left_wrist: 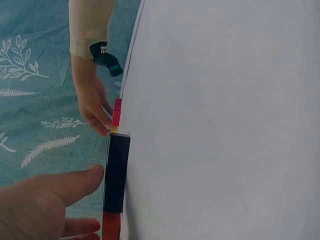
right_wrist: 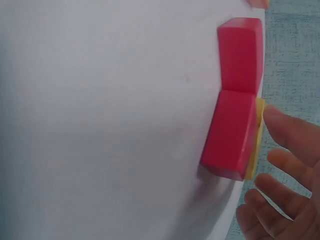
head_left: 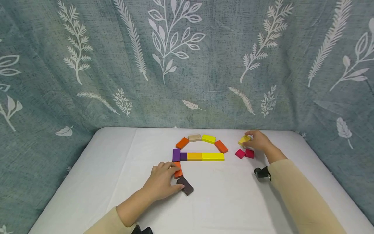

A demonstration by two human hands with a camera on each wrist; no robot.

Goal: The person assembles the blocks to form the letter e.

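My left hand (head_left: 162,180) lies at the front of the block figure. Its fingertips touch an orange block (head_left: 178,170), and its thumb rests at a dark brown block (head_left: 188,188). In the left wrist view the thumb points straight at the dark block's side (left_wrist: 116,172). At the right, my right hand (head_left: 258,141) holds a yellow block (head_left: 243,140) between thumb and fingers. Two red blocks (head_left: 240,153) stand just in front of that yellow block; in the right wrist view the red blocks (right_wrist: 230,132) hide most of it.
An arch of orange, tan (head_left: 194,138) and yellow blocks curves behind a straight row of purple (head_left: 176,155) and yellow blocks (head_left: 213,157). Everything lies on a white-covered table (head_left: 233,201). A leaf-patterned curtain (head_left: 216,97) hangs along the back edge.
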